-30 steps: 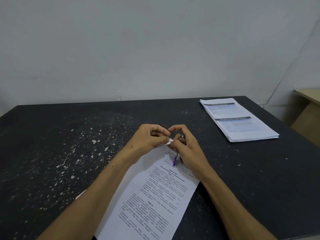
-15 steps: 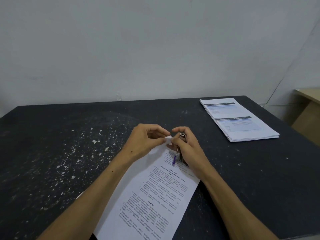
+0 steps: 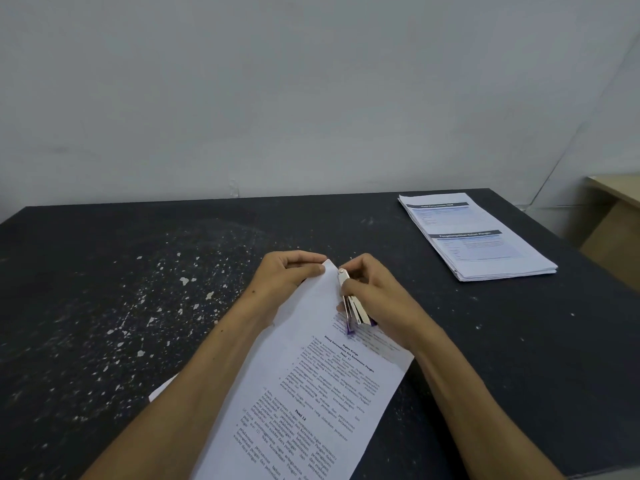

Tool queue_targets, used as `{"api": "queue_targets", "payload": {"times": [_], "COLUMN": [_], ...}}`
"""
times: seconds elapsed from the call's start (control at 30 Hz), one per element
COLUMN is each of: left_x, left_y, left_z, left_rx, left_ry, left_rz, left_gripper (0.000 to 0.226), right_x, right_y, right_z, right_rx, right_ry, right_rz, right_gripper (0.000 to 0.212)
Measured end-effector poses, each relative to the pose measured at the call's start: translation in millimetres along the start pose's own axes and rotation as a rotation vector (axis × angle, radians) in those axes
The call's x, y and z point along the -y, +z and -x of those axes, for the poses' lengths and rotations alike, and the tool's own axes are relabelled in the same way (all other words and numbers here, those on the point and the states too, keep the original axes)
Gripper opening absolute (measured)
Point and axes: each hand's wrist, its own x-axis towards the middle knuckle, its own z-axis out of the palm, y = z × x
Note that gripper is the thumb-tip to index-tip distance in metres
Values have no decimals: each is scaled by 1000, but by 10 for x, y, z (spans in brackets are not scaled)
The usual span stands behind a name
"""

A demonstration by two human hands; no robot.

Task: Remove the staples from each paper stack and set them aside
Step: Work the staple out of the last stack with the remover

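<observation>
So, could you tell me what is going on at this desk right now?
A person is unstapling papers. The left hand pinches the top corner of the printed paper stack on the black table, while the right hand holds a small metal stapler with purple trim at that corner. A second pile of papers lies at the far right.

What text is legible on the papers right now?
"Pasal 12": heading on the white printed paper stack under the hands.
"Pasal 11": heading higher up, barely legible.
Body text: too small.
Dark header bars on the far white paper pile: blurred, unreadable.
</observation>
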Motion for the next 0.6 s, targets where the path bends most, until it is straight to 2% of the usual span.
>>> {"api": "queue_targets", "payload": {"times": [0.13, 0.3, 0.6], "left_x": [9, 30, 28], "left_y": [-3, -18, -34], "left_z": [-5, -23, -42], "left_rx": [62, 81, 99], "left_ry": [-14, -40, -91], "left_rz": [8, 8, 37], "left_gripper": [11, 9, 10], "right_x": [-25, -51, -28], "right_y": [28, 58, 139], "right_z": [-24, -61, -73], "right_rx": [-104, -316, -356], "right_ry": [-132, -149, -197], "right_rz": [153, 209, 433], "right_gripper": [23, 30, 20]}}
